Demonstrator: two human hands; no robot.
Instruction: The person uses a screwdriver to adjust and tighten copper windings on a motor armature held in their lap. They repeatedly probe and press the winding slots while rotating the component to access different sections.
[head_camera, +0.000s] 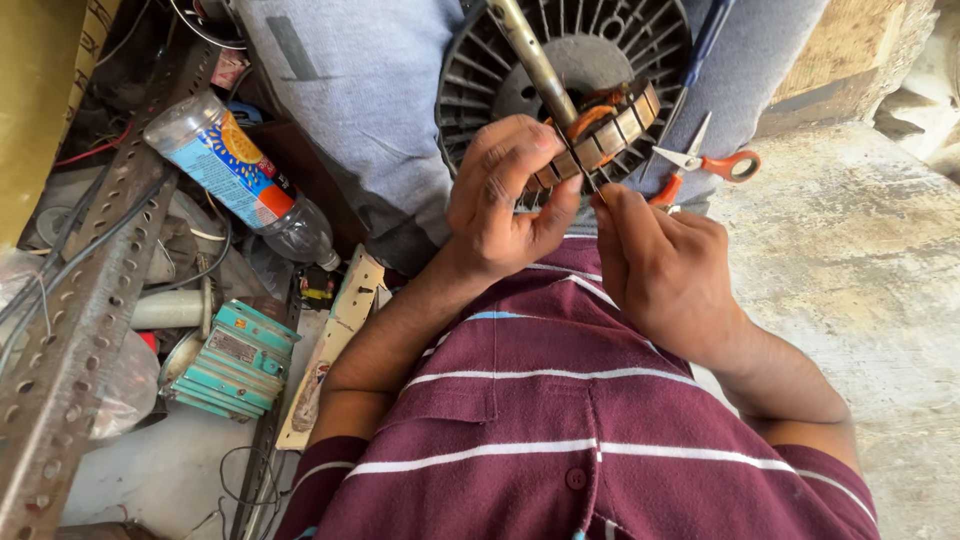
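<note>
Near the frame's top centre, our left hand (505, 195) gripped the motor stator (600, 135) (copper coil showing); our right hand (665, 270) pinched a thin tool (583, 170) into its slots, most unworked.

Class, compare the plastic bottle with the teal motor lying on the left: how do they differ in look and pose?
The plastic bottle is round, clear at both ends and wrapped in a blue, orange and yellow label; the teal motor is a boxy, finned block of one colour. The bottle lies slanted across the perforated metal bar, near the grey trouser leg; the motor sits lower, beside a cardboard strip. Neither is touched by a hand.
</note>
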